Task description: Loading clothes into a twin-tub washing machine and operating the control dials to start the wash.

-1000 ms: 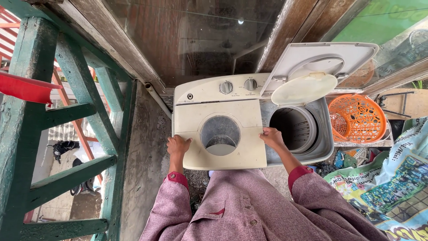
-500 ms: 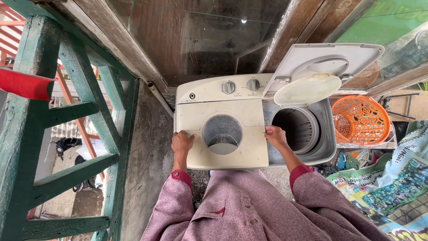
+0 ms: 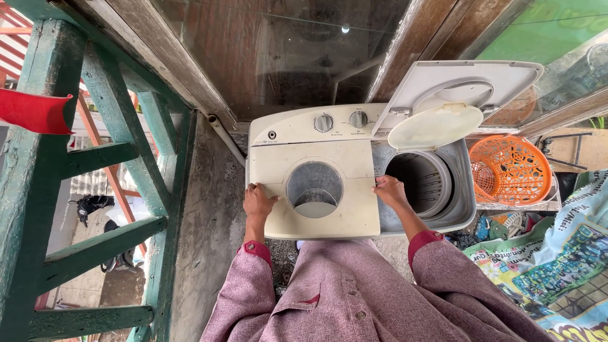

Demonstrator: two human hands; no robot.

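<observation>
A cream twin-tub washing machine [image 3: 297,130] stands in front of me, seen from above. Its flat left lid [image 3: 320,221] has a round clear window [image 3: 314,183] and lies closed. My left hand [image 3: 258,202] grips the lid's left edge, and my right hand [image 3: 389,192] grips its right edge, next to the open spin drum [image 3: 419,183]. The right lid [image 3: 468,76] is tipped up, with a round cream inner cover [image 3: 434,126] leaning against it. Both of my sleeves are pink.
An orange plastic basket [image 3: 510,170] sits to the right of the machine. A printed tarp [image 3: 557,253] lies at the lower right. A green wooden railing [image 3: 114,158] with a red cloth [image 3: 35,111] stands on the left, and a glass pane [image 3: 285,50] is behind the machine.
Both hands have slid a little farther up the lid's side edges. The lid still lies flat, and the view has shifted slightly.
</observation>
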